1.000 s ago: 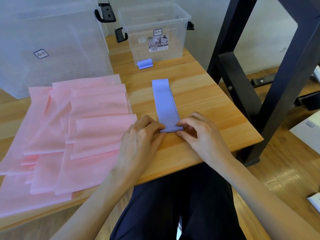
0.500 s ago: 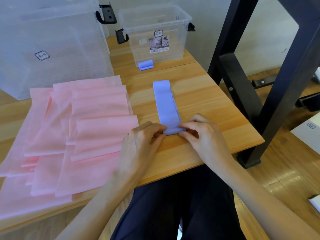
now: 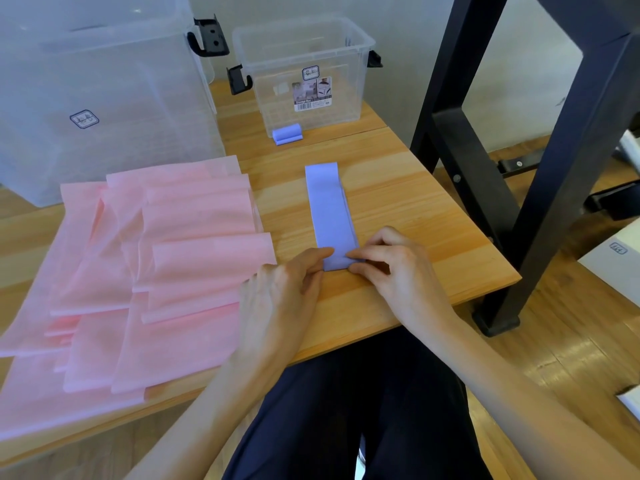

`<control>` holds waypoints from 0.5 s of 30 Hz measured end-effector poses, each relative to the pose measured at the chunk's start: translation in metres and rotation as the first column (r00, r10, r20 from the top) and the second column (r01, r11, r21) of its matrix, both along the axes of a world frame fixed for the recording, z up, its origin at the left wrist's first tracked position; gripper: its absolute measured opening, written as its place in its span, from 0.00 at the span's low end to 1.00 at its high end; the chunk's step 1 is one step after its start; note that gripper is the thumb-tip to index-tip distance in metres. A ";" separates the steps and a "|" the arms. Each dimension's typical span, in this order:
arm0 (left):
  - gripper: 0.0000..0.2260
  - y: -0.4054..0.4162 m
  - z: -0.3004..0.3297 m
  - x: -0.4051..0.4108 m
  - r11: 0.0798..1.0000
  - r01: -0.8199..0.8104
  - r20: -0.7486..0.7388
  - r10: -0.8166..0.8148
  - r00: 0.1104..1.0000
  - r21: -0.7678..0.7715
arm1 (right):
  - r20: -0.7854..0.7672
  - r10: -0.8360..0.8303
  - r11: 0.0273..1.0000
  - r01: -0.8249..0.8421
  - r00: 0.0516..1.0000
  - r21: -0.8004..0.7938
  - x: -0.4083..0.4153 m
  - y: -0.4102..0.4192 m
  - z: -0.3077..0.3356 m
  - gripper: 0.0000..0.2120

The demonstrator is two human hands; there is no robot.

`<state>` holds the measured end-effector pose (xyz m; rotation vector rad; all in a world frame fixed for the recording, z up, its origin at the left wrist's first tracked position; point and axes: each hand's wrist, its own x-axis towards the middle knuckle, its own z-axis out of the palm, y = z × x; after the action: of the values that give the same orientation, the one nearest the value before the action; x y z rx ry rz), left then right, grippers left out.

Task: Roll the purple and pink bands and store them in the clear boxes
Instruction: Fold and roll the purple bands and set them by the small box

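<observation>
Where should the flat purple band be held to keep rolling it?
At its near end, from the two side edges. The purple band lies flat, running away from the person, with the near end already turned over. The left hand and right hand pinch that fold, so rolling away looks easiest.

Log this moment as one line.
both hands pinch purple band near end | roll just begun | pink bands waiting

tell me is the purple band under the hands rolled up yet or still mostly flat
Mostly flat: the purple band lies stretched out on the table, only its near end turned over.
</observation>
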<state>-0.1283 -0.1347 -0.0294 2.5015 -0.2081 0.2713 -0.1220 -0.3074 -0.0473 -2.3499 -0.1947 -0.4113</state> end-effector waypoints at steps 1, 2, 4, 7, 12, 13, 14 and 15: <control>0.15 0.001 0.000 -0.001 1.000 -0.001 0.002 0.001 1.000 -0.001 | 0.001 0.003 1.000 -0.003 1.000 0.001 0.000 0.000 0.000 0.09; 0.16 0.002 -0.001 -0.001 1.000 -0.001 -0.015 0.000 1.000 -0.015 | 0.002 0.008 1.000 -0.008 1.000 0.002 0.000 0.000 -0.001 0.09; 0.16 0.007 -0.001 0.000 0.997 0.019 -0.084 -0.026 0.996 -0.079 | -0.003 0.024 1.000 -0.024 1.000 0.002 0.001 0.000 -0.001 0.09; 0.15 0.017 0.003 0.000 0.969 0.066 -0.179 -0.111 0.978 -0.239 | -0.031 0.046 0.999 -0.046 0.998 -0.004 0.002 0.000 0.001 0.08; 0.09 0.023 0.024 0.004 0.767 -0.135 -0.518 -0.282 0.808 -0.627 | -0.058 0.023 0.999 -0.020 0.998 0.047 0.000 -0.003 0.005 0.08; 0.09 0.021 0.028 0.006 0.707 -0.196 -0.574 -0.346 0.742 -0.680 | -0.068 0.023 0.998 -0.019 0.997 0.055 -0.001 -0.003 0.007 0.08; 0.10 0.019 0.031 0.008 0.643 -0.257 -0.606 -0.407 0.683 -0.721 | -0.079 0.026 0.998 -0.022 0.997 0.062 -0.002 -0.003 0.009 0.08; 0.10 0.017 0.032 0.011 0.578 -0.313 -0.618 -0.462 0.637 -0.754 | -0.086 0.033 0.997 -0.027 0.996 0.069 -0.003 -0.003 0.011 0.08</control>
<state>-0.1176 -0.1173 0.0024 1.4171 0.1537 -0.6634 -0.1250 -0.3100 -0.0366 -2.2898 -0.1723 -0.2955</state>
